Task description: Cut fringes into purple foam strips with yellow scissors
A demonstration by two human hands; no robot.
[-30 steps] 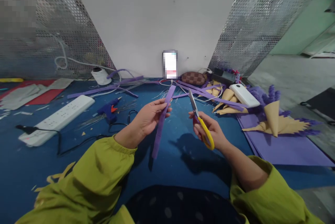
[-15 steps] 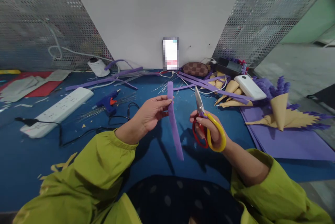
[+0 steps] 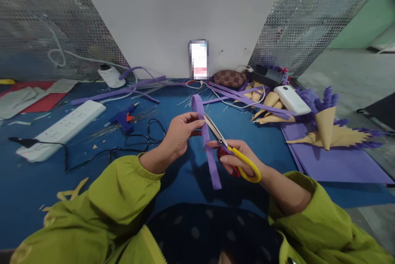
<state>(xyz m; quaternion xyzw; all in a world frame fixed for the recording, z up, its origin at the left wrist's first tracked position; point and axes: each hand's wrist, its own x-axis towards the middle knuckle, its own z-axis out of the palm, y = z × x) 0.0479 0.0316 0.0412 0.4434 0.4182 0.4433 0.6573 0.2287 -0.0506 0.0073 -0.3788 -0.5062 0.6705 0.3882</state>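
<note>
Between thumb and fingers, my left hand [image 3: 182, 136] pinches a purple paper strip [image 3: 212, 167], which curls over at its top and hangs down past the hand. My right hand [image 3: 236, 157] is wrapped round the scissors [image 3: 247, 163], which have one yellow and one red handle loop. Their blades point up and left and lie against the strip, close to my left fingertips. A fingertip of my right hand touches the strip lower down. Whether the blades are parted is hard to make out.
Left on the blue table [image 3: 123, 190] are a white power strip [image 3: 61, 132], a blue glue gun [image 3: 125, 120] and black cable. A phone [image 3: 199, 60] leans on the back wall. Paper-wrapped purple flowers [image 3: 325, 128], purple sheets [image 3: 348, 169] and a white power bank [image 3: 292, 100] are at right.
My right hand has moved left, bringing the scissors from beside the strip up against it. The strip's top end now bends over, and its lower end has swung slightly right.
</note>
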